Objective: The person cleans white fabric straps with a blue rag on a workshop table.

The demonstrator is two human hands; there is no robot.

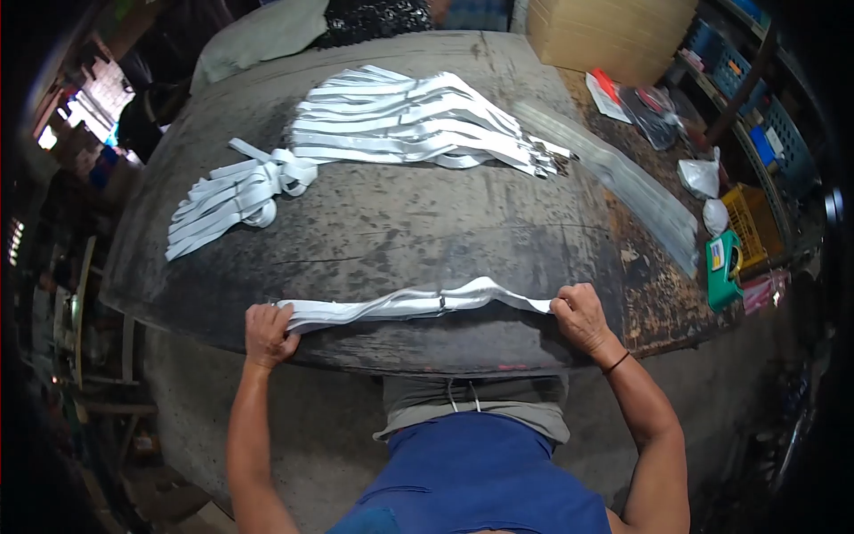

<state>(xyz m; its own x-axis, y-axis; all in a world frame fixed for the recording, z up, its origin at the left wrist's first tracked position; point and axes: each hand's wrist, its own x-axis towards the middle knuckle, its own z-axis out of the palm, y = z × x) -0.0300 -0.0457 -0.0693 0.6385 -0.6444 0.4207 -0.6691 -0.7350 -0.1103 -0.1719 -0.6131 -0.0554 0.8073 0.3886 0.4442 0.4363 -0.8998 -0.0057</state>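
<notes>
A white flat strap (pixel 382 307) in several layers lies along the table's front edge, with a small dark buckle or clip (pixel 442 301) near its middle. My left hand (pixel 271 335) is closed around its left end. At the other end my right hand (pixel 580 317) pinches the strap between closed fingers. Between the two hands the strap bows upward a little on the right side. Farther back, a large bundle of similar white straps (pixel 400 116) is spread out, metal pieces (pixel 544 160) gathered at its right end. A smaller knotted bundle (pixel 233 200) rests to the left.
The worn dark table (pixel 498 218) carries a long clear plastic strip (pixel 623 182) on its right side. Along the right edge are a green box (pixel 723 271), white plastic bags (pixel 700 176) and a yellow crate (pixel 752 222). A cardboard box (pixel 614 36) stands at the back.
</notes>
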